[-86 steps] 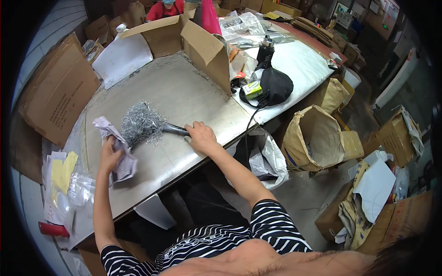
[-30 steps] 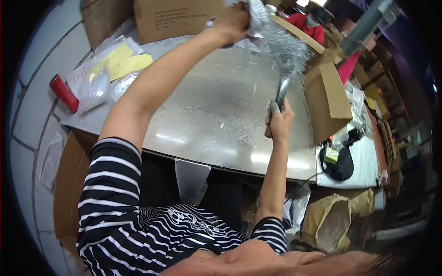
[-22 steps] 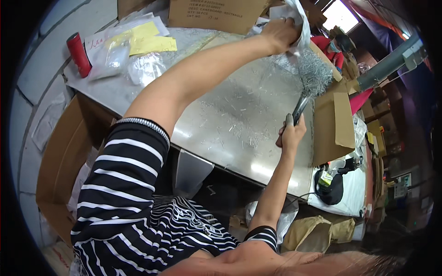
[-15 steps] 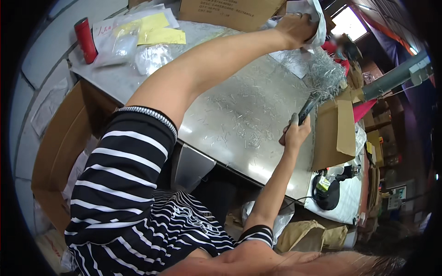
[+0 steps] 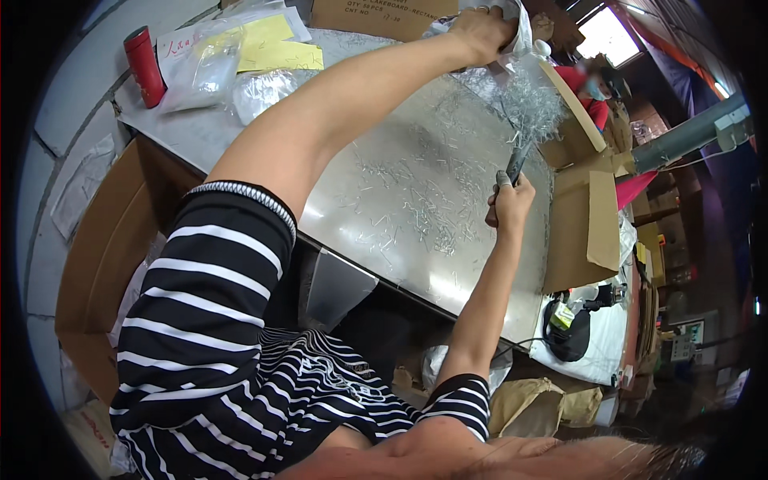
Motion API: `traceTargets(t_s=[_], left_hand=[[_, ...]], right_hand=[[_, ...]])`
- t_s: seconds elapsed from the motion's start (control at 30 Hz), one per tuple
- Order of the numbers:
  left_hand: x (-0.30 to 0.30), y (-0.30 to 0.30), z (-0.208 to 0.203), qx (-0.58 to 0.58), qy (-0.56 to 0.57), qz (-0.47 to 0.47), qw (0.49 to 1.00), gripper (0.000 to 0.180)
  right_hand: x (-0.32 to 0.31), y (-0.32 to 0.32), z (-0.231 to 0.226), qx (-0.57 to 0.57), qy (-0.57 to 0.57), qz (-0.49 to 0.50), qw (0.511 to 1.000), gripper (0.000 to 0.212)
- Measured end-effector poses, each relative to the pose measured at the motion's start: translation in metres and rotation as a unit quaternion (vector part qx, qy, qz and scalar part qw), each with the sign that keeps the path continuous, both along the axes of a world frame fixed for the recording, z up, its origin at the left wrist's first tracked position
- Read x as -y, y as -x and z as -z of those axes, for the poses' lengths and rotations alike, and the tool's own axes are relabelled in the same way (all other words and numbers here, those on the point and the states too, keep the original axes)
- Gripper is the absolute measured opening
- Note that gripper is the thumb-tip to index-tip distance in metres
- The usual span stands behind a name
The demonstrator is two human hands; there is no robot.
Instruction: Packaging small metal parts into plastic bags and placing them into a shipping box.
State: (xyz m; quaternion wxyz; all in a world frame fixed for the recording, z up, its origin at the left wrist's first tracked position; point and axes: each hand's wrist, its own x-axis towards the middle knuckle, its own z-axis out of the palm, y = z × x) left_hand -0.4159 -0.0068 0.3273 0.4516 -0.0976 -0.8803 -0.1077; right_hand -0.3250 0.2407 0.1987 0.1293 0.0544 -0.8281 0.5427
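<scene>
Fingers of the right hand (image 5: 514,198): in the head view they are closed around the dark handle (image 5: 518,162), between 2 and 3 o'clock, with 12 at the top edge.
Fingers of the left hand (image 5: 486,36): bent at a pale crumpled sheet (image 5: 524,32), toward 1 o'clock; their tips are hidden, so I cannot tell how firmly they grip. Cloth or paper, this also I cannot tell.
Silver clump (image 5: 532,104): many thin metal pieces, tangled at the head of the handle, between 1 and 2 o'clock, just below the sheet; whether the two touch is unclear.
Handling, as I judge: the clump is probably springy, prickly and easy to shed, while the handle looks stiff and smooth. The sheet should be light and soft.
Where to hold: best on the bare handle, well below the sharp ends; bare skin at the clump may be scratched.
Metal tabletop (image 5: 352,188): loose metal pieces (image 5: 440,236) lie scattered near the clock's centre.
Cardboard box (image 5: 588,224): open, at 3 o'clock.
Red cylinder (image 5: 145,68): upright, slightly tilted, at 10 o'clock.
Yellow papers (image 5: 280,56): at 11 o'clock.
</scene>
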Motion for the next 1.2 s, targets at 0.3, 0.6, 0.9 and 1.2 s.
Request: traceTargets(t_s=[0.3, 0.6, 0.9, 1.2], left_hand=[[0.017, 0.022, 0.018, -0.064, -0.013, -0.025, 0.998, 0.035], [-0.058, 0.012, -0.021, -0.025, -0.049, 0.039, 0.998, 0.037], [-0.091, 0.031, -0.012, 0.049, -0.095, 0.098, 0.989, 0.025], [-0.055, 0.052, 0.014, -0.006, -0.265, 0.221, 0.939, 0.034]], right_hand=[[0.018, 0.010, 0.024, -0.020, -0.048, -0.014, 0.999, 0.013], [0.007, -0.023, 0.029, 0.159, 0.170, -0.129, 0.964, 0.010], [-0.037, -0.036, 0.028, 0.113, 0.268, -0.110, 0.950, 0.007], [-0.086, -0.034, 0.011, 0.096, 0.292, -0.035, 0.951, 0.012]])
